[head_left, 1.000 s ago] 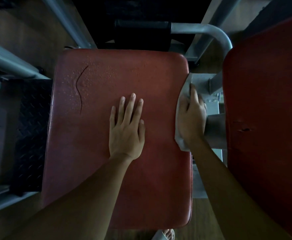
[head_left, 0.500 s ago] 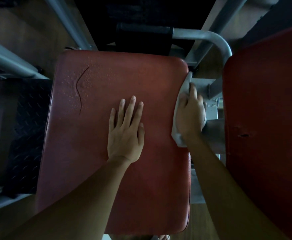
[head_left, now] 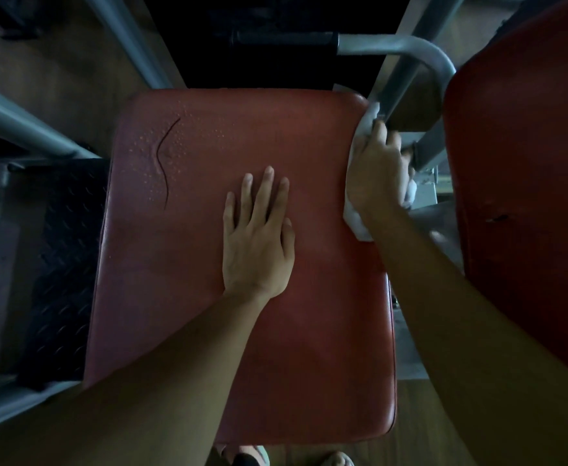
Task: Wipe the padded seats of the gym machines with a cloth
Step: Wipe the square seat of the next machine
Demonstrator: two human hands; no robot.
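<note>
Left hand (head_left: 259,237): fingers straight, slightly spread, flat on the seat (head_left: 208,331) mid-frame.
Right hand (head_left: 375,176): fingers together, bent over the cloth (head_left: 355,220), pressing it on the seat's right edge.
Progress: edge pass underway; droplets (head_left: 148,153) by the crack (head_left: 165,156) upper left look unwiped, right pad (head_left: 528,230) likely next.
Obstacle: metal bar (head_left: 407,79) crowds the right hand.

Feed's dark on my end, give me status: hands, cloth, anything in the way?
Left hand flat on red seat. Right hand grips cloth at seat's far right edge. Droplets by crack, far left, unwiped. Frame tube close beside right hand.
</note>
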